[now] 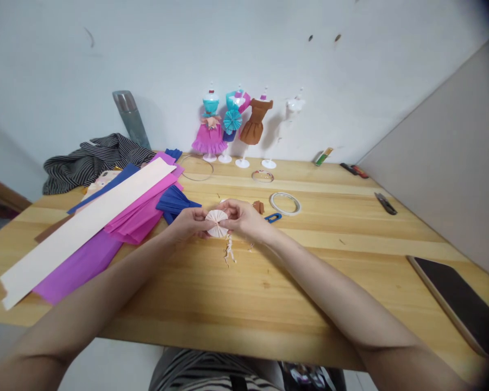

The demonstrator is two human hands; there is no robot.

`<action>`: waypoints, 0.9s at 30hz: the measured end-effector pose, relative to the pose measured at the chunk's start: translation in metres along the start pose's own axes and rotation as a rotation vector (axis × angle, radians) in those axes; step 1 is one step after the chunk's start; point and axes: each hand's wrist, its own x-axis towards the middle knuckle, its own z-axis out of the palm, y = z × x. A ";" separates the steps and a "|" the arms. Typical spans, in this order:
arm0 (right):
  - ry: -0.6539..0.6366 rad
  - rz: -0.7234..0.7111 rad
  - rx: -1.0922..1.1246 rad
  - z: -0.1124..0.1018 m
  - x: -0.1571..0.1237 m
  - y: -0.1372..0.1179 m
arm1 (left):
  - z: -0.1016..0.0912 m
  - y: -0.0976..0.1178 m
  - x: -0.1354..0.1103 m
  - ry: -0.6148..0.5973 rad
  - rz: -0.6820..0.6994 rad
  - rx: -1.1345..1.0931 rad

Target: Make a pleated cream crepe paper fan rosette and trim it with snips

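Observation:
A small round rosette (217,222) of pale pink pleated paper is held between both hands above the table. My left hand (189,221) pinches its left edge. On the other side, my right hand (241,217) grips the right edge, with the thumb near the rosette's centre. Thin pale paper scraps (229,251) lie just below the hands. Blue-handled scissors (273,218) rest beside my right wrist, partly hidden by it, near a folded brown paper piece (258,207). Gathered dark blue paper (175,203) lies by my left hand.
Crepe paper sheets (89,228) are piled at left beside a striped cloth (98,157) and a flask (131,119). Several dress stands (242,163) line the wall. A tape roll (285,203), a glue stick (323,157), a cutter (386,203) and a tablet-like device (452,298) lie rightward.

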 end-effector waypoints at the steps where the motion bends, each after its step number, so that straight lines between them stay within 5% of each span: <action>1: 0.004 0.005 0.011 0.000 0.000 0.000 | -0.001 0.000 0.000 0.001 -0.002 0.002; 20: -0.009 0.026 0.084 0.004 0.000 0.003 | -0.003 0.001 -0.009 -0.144 -0.001 -0.075; 27: -0.008 0.044 0.070 -0.002 -0.002 -0.004 | -0.001 0.002 -0.011 -0.051 -0.030 0.048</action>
